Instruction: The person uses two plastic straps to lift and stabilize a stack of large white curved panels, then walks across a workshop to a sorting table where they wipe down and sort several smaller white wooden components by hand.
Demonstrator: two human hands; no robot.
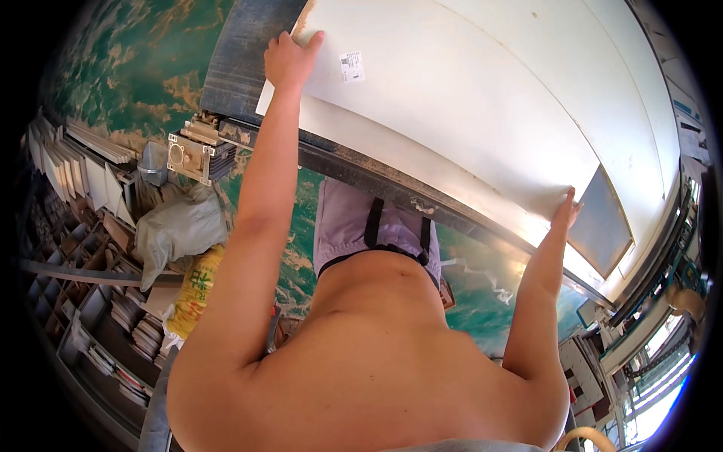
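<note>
A large white board [444,83] with a small printed label [352,67] lies flat across a machine table in front of me. My left hand [290,60] grips its near left corner, thumb on top and the other fingers partly hidden at the edge. At the board's near right corner, my right hand [566,211] holds the edge with bent fingers; their undersides are hidden. Below the near edge of this board, another pale sheet [392,139] shows. Both arms are stretched wide apart.
A dark metal rail [361,169] runs along the table's near side. Left of it are a metal block [190,157], a grey sack [181,226], a yellow bag [197,294] and shelves of offcuts [135,324]. The green floor [143,68] is dusty; machine parts [663,316] stand at right.
</note>
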